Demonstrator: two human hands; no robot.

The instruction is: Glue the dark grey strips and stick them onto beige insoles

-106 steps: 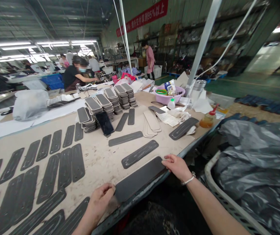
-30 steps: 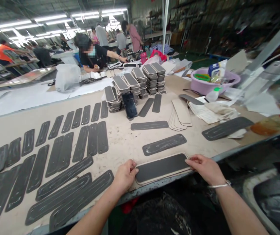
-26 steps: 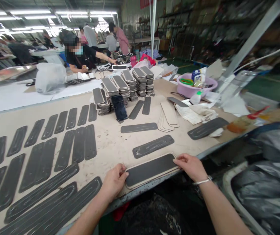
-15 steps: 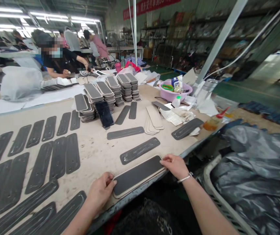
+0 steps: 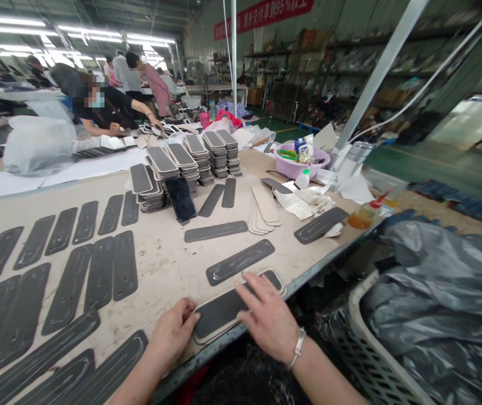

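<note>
A dark grey strip (image 5: 219,313) with rounded ends lies on slightly larger beige pieces (image 5: 205,338) at the table's front edge. My left hand (image 5: 172,333) pinches the left end of this stack between thumb and curled fingers. Over the middle and right part of the strip, my right hand (image 5: 269,316) is spread, fingers stretched out and covering some of it; it wears a bracelet. Just beyond lies another grey strip (image 5: 241,262) with a glossy line of what looks like glue along it. Several similar glossy strips (image 5: 102,273) are laid out to the left.
Stacks of beige-edged grey pieces (image 5: 162,160) and a dark phone (image 5: 181,199) stand farther back. Beige blanks (image 5: 266,205), a bottle of amber liquid (image 5: 362,216) and a purple basin (image 5: 297,167) are to the right. A plastic basket (image 5: 361,292) adjoins the table. A co-worker (image 5: 109,107) works opposite.
My right hand has left the strip's right end and moved left over its middle, fingers now spread instead of pinching. My left hand has stayed at the left end.
</note>
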